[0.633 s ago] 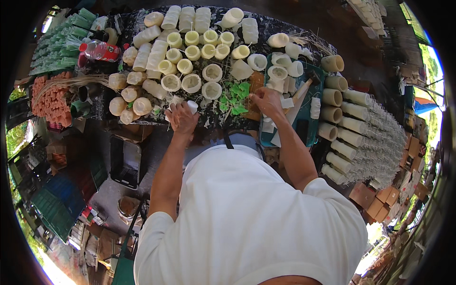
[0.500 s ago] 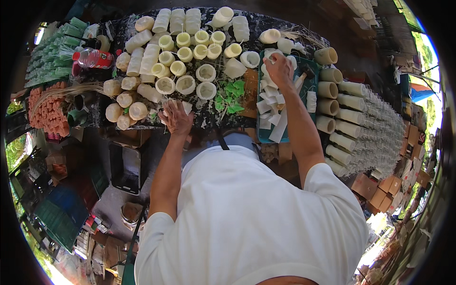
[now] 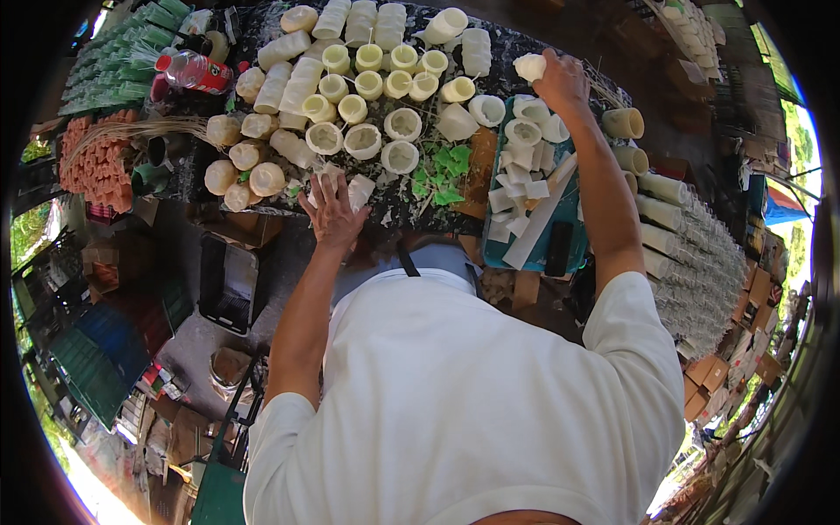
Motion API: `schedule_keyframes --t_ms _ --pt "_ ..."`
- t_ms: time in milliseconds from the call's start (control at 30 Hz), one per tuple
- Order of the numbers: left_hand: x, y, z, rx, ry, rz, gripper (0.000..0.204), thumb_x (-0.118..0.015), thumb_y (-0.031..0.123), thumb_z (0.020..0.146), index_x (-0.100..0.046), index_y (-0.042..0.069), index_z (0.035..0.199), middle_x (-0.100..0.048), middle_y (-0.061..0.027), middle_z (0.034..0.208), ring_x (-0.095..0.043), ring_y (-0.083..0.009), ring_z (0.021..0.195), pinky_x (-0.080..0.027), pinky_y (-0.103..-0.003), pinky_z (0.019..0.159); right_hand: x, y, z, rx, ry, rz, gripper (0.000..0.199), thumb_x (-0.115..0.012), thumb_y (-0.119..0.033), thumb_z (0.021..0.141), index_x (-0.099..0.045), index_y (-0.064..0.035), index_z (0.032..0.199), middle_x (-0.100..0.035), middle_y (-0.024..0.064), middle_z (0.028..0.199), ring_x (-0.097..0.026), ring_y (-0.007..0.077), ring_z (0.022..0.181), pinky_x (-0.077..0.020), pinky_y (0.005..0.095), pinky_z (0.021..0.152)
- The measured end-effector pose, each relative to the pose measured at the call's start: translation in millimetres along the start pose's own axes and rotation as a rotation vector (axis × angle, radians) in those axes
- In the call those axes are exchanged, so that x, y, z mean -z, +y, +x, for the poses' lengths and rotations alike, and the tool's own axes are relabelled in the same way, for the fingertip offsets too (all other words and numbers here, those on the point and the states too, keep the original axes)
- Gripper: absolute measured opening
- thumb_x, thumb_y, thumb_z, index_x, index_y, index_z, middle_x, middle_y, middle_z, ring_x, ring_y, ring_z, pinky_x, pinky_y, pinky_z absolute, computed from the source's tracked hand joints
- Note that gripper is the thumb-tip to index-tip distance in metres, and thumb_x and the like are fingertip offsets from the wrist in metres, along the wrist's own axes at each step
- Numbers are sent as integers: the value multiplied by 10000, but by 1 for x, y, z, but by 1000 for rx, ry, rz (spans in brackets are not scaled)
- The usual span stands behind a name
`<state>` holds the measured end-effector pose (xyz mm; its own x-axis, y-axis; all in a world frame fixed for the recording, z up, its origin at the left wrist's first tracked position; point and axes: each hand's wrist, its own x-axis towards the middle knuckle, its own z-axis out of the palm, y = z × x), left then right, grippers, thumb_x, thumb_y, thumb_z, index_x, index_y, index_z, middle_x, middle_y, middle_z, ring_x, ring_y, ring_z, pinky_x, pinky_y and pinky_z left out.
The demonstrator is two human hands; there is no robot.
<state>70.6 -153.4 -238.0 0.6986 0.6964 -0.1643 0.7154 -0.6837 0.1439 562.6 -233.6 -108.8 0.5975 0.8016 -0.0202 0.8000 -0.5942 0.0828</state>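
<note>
My left hand [image 3: 333, 210] lies on the dark worktable's near edge, fingers spread, beside a small white wax piece [image 3: 360, 191]. At the far right of the table my right hand [image 3: 563, 80] has its fingers closed around one end of a white wax cylinder [image 3: 530, 67]. Below that arm is a teal tray [image 3: 573, 258] with white strips [image 3: 523, 185], cup-shaped wax pieces [image 3: 522, 132] and a dark oblong object [image 3: 558, 249]. Mid-table stand several pale yellow wax cups [image 3: 398, 84] with wicks and larger white hollow cylinders [image 3: 400, 157].
Green leaf shapes [image 3: 448, 163] lie beside a brown board [image 3: 479, 175]. On the left are a red-labelled bottle [image 3: 194, 72], green bundles [image 3: 114, 66] and orange pieces [image 3: 98, 162]. Tan tubes [image 3: 622, 122] and white wicked candles [image 3: 669, 214] line the right. A black crate [image 3: 229, 284] is on the floor.
My right hand has moved from the tray's far end up and right to the white wax cylinder. My left hand stays at the near edge, its fingers more spread. The whole view has shifted slightly.
</note>
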Motion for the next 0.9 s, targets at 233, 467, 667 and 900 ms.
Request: schedule_keyframes --t_ms 233,467,667,900 --pt "38 29 -21 -225 56 -375 821 -861 388 814 -492 24 1451 -562 -185 1378 -546 -328 1292 -443 -531 1063 24 -84 -162 -206 -381 867 758 -886 -262 703 -623 -95 1394 -741 154 983 -718 222 843 -569 359 789" --pt "-18 56 -31 160 -551 -1548 872 -833 285 910 -362 12 1592 -685 -40 981 -636 -89 840 -544 -251 669 -35 -214 -231 -401 -583 1151 663 -876 -328 753 -675 74 1241 -753 198 959 -741 235 816 -572 370 773" --pt "-27 45 -19 138 -529 -1566 713 -671 375 1030 -395 -1 1569 -630 -86 993 -620 -104 783 -528 -255 623 -62 -231 -252 -465 -470 1207 667 -875 -355 805 -674 30 1310 -764 218 1051 -731 243 929 -555 359 854" --pt "-46 57 -28 205 -122 -1289 543 -605 356 1066 -544 6 1477 -622 -90 1011 -657 -162 854 -523 -292 729 -93 -241 -271 -633 -269 1539 407 -806 -215 926 -726 9 1256 -779 137 1090 -687 119 941 -545 267 853"
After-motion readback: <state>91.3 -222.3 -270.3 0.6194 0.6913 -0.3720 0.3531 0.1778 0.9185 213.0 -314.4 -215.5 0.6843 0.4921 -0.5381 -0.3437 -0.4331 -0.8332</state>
